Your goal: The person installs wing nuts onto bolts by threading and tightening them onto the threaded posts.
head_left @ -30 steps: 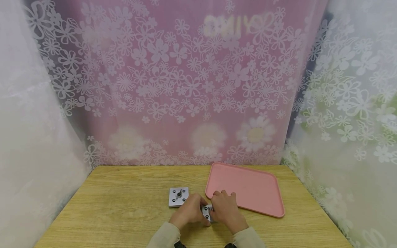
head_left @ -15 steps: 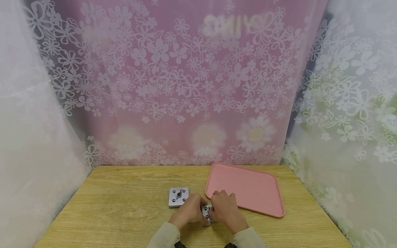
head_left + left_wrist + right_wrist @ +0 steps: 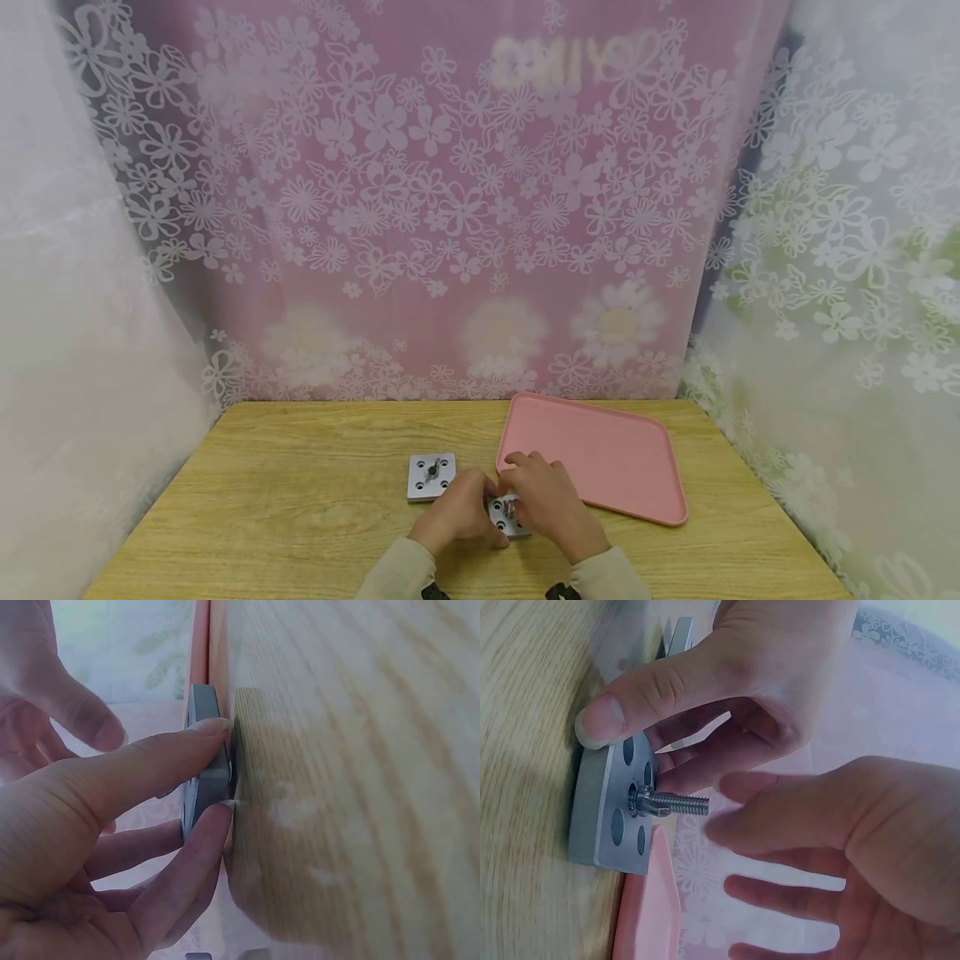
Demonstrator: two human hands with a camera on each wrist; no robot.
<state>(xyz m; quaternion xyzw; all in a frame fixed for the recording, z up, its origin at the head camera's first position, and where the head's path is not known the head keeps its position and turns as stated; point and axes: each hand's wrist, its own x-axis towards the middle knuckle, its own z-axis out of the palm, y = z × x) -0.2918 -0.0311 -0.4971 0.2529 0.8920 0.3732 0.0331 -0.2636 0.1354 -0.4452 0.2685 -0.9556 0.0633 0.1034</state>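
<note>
A square metal plate (image 3: pixel 592 817) with several holes stands low at the table, gripped at its edges by my left hand (image 3: pixel 459 507). The left wrist view shows that hand's thumb and fingers pinching the plate's sides. From the plate's centre sticks a threaded bolt (image 3: pixel 692 805), with a small wing nut (image 3: pixel 654 802) on it close to the plate. Beside the bolt's free end is my right hand (image 3: pixel 551 508), thumb and forefinger right at the tip, its other fingers spread loosely. Left of my hands lies a second square plate (image 3: pixel 443 477) with its own wing nut and bolt.
A pink tray (image 3: pixel 615 454) lies at the right back of the wooden table (image 3: pixel 300 500), just beyond my right hand. Flowered curtains (image 3: pixel 480 208) hang behind the table and at both sides.
My right hand has shifted slightly up and away from the plate, its fingers loosening, so the wing nut and bolt now show in the head view. The left hand keeps its hold.
</note>
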